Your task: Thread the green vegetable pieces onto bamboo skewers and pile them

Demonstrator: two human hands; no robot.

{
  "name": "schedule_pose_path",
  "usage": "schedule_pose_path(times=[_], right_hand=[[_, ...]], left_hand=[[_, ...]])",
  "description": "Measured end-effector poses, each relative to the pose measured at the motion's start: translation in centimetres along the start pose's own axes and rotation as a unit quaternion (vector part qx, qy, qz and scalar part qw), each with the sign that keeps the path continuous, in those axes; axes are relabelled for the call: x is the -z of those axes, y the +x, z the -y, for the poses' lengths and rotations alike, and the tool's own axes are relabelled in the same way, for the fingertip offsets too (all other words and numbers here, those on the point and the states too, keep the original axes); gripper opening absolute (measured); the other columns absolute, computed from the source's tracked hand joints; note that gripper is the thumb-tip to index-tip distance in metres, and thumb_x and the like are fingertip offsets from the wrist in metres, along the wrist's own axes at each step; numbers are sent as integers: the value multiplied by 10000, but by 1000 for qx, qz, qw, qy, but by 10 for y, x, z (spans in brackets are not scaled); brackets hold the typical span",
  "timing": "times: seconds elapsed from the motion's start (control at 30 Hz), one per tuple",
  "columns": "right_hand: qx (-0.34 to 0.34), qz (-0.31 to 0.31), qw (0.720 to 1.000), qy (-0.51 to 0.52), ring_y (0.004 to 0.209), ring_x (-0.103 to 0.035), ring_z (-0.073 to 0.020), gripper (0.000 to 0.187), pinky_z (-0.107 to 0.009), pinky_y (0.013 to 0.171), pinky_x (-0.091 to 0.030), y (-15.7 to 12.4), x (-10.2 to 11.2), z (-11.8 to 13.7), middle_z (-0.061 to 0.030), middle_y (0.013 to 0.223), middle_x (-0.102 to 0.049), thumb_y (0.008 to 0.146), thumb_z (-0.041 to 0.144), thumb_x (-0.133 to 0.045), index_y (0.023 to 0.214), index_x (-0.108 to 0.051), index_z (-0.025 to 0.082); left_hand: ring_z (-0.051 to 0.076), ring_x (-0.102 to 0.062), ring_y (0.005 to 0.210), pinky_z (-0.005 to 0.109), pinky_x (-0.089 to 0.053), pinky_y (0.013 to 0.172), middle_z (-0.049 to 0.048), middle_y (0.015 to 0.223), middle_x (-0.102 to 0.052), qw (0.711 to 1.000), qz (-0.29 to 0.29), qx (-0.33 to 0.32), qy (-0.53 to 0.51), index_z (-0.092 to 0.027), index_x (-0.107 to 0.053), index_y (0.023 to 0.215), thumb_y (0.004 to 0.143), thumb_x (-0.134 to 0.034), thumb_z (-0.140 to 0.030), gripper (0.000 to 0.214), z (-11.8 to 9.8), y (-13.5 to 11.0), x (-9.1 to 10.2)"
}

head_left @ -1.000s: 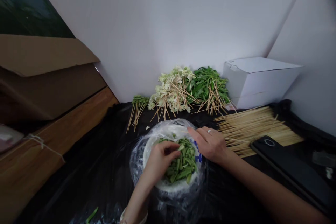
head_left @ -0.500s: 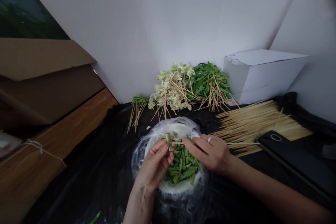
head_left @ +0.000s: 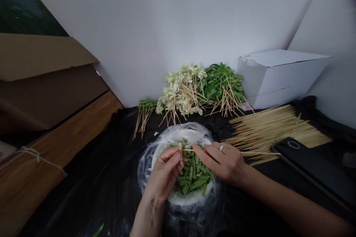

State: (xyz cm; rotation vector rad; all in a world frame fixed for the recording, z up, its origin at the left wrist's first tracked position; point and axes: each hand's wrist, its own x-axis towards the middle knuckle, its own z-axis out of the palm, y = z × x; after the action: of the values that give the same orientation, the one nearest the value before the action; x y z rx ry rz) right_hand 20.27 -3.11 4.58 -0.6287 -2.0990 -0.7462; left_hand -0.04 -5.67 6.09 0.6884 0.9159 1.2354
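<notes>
Above a plastic-lined bowl (head_left: 185, 200), my left hand (head_left: 166, 172) is closed around a short cut green bean piece (head_left: 181, 148), held upright. My right hand (head_left: 224, 161), with a ring on one finger, pinches a thin bamboo skewer (head_left: 189, 150). The skewer's tip end meets the bean piece from the right; whether it has gone into it I cannot tell. Its other end sticks out past the right hand toward a black phone. Many cut green bean pieces (head_left: 191, 177) lie in the bowl under both hands.
Loose bamboo skewers (head_left: 267, 129) lie at the right by the phone (head_left: 308, 170). Against the wall are skewered pale leafy vegetables (head_left: 180, 89), skewered dark greens (head_left: 221, 83) and skewered beans (head_left: 147, 103). A white box (head_left: 280, 77) stands behind right, a cardboard box (head_left: 50, 89) left.
The bean piece in my left hand has turned slightly and sits more upright. My two hands are a little closer together, with less skewer showing between them. The view has shifted slightly.
</notes>
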Motion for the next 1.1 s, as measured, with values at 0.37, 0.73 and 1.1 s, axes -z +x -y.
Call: schedule_pose_path(times=[0.37,0.73,1.1], right_hand=[[5,-37,999,23,742,-641,-159,189,-288,678,-507,-1,0,5,-86,824,-711,913,162,-556,1048,-646,64],[11,-8,1000,11,672,-581,-140,224,-287,625,-454,-3,-3,3,-58,768,-678,913,150,-555,1102,-619,49],[-14,1,1000,0,669,-559,-150,256,-305,577,-395,-9,-11,-8,-52,752,-643,899,130,-565,1133,-602,34]], left_hand=[[67,-570,586,180,-494,627,-7,702,-739,998,-1,-31,56,-196,-803,725,514,-928,-267,255,12,-1,-18],[177,-668,713,300,-529,725,41,809,-777,984,-1,-85,159,-214,-804,739,586,-875,-302,190,2,4,-10],[249,-666,912,369,-505,841,68,948,-760,624,101,-242,736,-213,-781,933,839,-637,-122,194,-17,20,29]])
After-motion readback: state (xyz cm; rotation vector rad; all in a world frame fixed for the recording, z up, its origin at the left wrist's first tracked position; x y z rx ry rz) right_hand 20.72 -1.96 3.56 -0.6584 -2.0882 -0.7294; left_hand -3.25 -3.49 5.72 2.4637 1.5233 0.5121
